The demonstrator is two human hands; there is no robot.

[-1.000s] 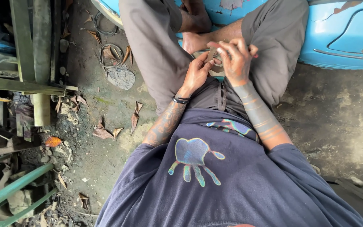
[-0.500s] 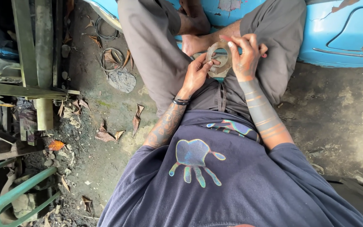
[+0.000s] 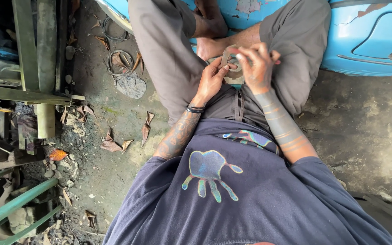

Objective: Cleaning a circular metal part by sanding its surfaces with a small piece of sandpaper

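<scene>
- Head view shows us seated on the ground, looking down past our dark blue shirt (image 3: 232,199) with its iridescent handprint to both hands (image 3: 239,70) meeting over our lap in the upper centre of the frame.
- Between them sits a small greyish, ring-like piece (image 3: 229,59); it is too small and too covered by fingers for us to tell what it is.
- Our left hand (image 3: 212,81) has its fingertips closed against the lower left edge of the piece, thumb and forefinger pinched together on it.
- Our right hand (image 3: 259,68) curls over the top and right side, fingers folded down and clamped around it.
- Compared with half a second ago, the piece shows less: then its rounded face lay open between the hands, now the right fingers have closed further over it and the left fingertips have moved in under it.
- The hands have also drawn closer together, so we judge the work has gone from looking at the piece to pressing or turning it.
- Our grey trouser legs (image 3: 159,54) and bare feet (image 3: 209,27) have stayed as they were, against the blue painted metal body (image 3: 368,41) at the upper right.
- Coils of wire (image 3: 119,61), dry leaves (image 3: 112,145) and green metal bars (image 3: 28,68) lie untouched on the dirt at the left.
</scene>
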